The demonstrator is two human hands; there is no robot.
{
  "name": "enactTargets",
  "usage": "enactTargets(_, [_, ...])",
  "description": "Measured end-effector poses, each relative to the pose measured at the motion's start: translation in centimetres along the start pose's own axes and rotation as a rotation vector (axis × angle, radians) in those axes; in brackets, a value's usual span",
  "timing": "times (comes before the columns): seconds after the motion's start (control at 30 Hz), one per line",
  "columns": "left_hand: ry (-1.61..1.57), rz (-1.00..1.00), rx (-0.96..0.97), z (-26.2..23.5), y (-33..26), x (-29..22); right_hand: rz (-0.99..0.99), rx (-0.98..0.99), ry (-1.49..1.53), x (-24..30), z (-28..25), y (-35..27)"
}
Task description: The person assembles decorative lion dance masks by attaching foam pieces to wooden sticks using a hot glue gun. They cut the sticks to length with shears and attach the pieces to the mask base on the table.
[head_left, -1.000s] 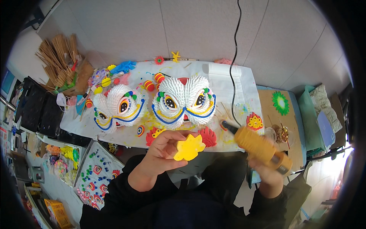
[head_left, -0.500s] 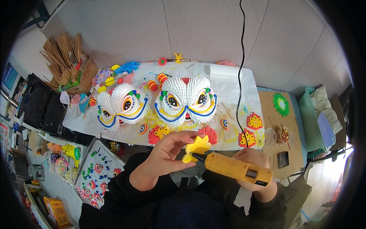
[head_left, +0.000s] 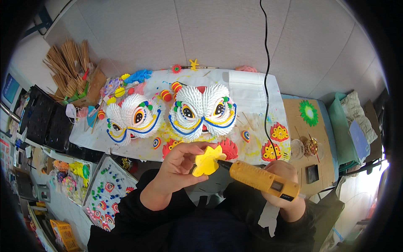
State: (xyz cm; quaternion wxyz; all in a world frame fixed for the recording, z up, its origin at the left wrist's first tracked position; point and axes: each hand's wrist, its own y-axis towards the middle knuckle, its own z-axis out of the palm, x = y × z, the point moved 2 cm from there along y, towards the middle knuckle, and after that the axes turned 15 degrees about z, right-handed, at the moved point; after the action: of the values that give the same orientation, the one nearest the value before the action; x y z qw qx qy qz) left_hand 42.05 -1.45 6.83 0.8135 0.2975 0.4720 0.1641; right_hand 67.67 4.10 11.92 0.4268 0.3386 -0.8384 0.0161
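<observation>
My left hand (head_left: 176, 170) pinches a yellow scalloped, flower-like piece (head_left: 205, 163) by its edge, with its flat face toward me. In my right hand (head_left: 282, 171) is a yellow hot glue gun (head_left: 256, 178). Its black nozzle points left at the yellow piece, close to its right side; I cannot tell whether they touch. Beyond my hands, a white lion-head mask (head_left: 202, 101) with blue and yellow trim lies on the table, and a second lion-head mask (head_left: 126, 110) is to its left. A red flame-shaped piece (head_left: 228, 149) lies just behind the yellow one.
A black cord (head_left: 266, 84) hangs down to the glue gun's side. Red-and-yellow ornaments (head_left: 279, 132) lie on the white-covered table (head_left: 252, 94). At right are a green fringed piece (head_left: 309, 113) and a clear jar (head_left: 297, 148). A tray (head_left: 94, 189) of small coloured parts stands lower left.
My left hand has turned the yellow piece to face me and shifted it slightly left. The nozzle has drawn back from its lower middle to its right side.
</observation>
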Motion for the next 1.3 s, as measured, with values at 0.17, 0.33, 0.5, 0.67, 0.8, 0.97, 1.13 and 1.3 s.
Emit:
enactTargets(0.17, [0.031,-0.046,-0.003,0.1,-0.2,0.4,-0.016,0.025,0.256,0.3,0.3,0.1])
enactTargets(0.33, [0.039,-0.048,0.009,0.2,-0.3,0.5,-0.029,0.058,0.215,0.2,0.7,0.2])
enactTargets(0.5, [0.033,-0.035,0.005,0.2,-0.2,0.3,-0.003,0.034,0.188,-0.3,1.0,0.0])
enactTargets(0.67, [0.020,-0.002,0.016,-0.1,-0.2,0.3,-0.003,-0.010,0.094,-1.2,0.5,-0.2])
enactTargets(0.8, [0.064,-0.028,-0.003,-0.2,-0.4,0.3,0.061,-0.060,0.030,-1.6,0.1,-0.1])
enactTargets(0.97, [0.108,-0.036,-0.011,-0.3,-0.4,0.2,-0.013,-0.072,0.084,-1.0,0.0,0.2])
enactTargets(1.13, [0.002,-0.054,0.036,0.1,-0.4,0.5,-0.041,-0.052,0.122,-0.7,0.0,0.4])
enactTargets(1.3, [0.004,-0.053,0.030,0.2,-0.5,0.4,-0.033,-0.047,0.108,-1.2,0.2,0.6])
